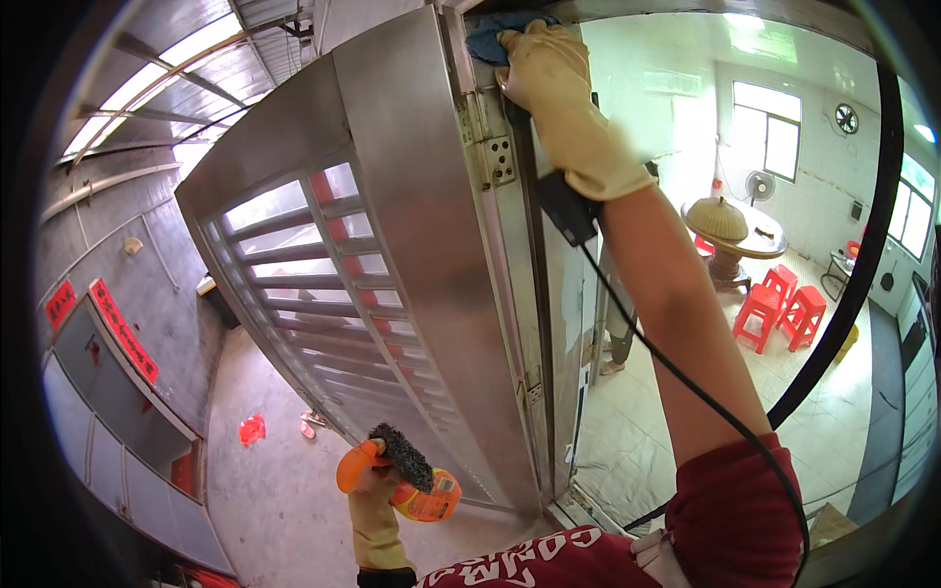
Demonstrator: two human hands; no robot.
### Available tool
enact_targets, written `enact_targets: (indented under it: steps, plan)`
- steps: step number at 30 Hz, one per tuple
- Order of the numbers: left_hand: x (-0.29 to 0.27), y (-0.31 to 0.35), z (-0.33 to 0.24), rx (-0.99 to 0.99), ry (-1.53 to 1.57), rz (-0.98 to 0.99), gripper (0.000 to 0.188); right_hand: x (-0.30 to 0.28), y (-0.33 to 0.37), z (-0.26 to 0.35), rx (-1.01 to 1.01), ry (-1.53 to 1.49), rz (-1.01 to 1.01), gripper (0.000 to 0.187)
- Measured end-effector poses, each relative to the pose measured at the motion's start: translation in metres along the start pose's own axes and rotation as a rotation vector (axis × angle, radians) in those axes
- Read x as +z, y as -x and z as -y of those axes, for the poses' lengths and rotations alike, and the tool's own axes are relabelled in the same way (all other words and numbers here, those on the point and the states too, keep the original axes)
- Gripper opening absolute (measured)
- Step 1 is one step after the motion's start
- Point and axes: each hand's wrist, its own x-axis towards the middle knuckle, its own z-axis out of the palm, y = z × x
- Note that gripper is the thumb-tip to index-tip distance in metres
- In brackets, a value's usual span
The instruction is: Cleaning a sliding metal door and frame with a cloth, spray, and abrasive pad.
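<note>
My right arm reaches up to the top corner of the door frame (534, 294). On that hand, my right hand (551, 78), is a cream rubber glove, and its fingers press a blue cloth (485, 41) against the frame above the upper hinge (498, 157). Low in front of the open metal door (417, 196), my left hand (375, 500), gloved too, is closed around a dark grey scrubber (404, 459) with an orange back (359, 465). An orange and yellow bottle (431, 498) is beside these fingers; whether they grip it as well is hidden.
A black cable (676, 367) runs from a black box (569, 208) at my right wrist along the arm. Through the doorway stand a round table (755, 235) with a woven cover, red stools (774, 304) and a fan (761, 185). A red bag (252, 429) lies on the concrete floor at left.
</note>
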Motion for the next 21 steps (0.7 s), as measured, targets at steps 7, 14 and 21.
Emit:
enact_targets:
  steps: [7, 14, 21]
  plan:
    - [0.018, 0.008, -0.009, -0.104, -0.123, -0.180, 0.033, 0.006, 0.089, 0.004, 0.325, -0.235, 0.469, 0.045]
    - [-0.040, 0.020, 0.004, -0.170, 0.037, -0.036, 0.044, 0.005, 0.180, -0.010, 0.529, -0.781, 0.725, 0.042]
    - [0.024, 0.017, -0.024, 0.046, -0.054, 0.007, 0.055, 0.000, 0.025, 0.007, -0.155, -0.351, -0.207, 0.043]
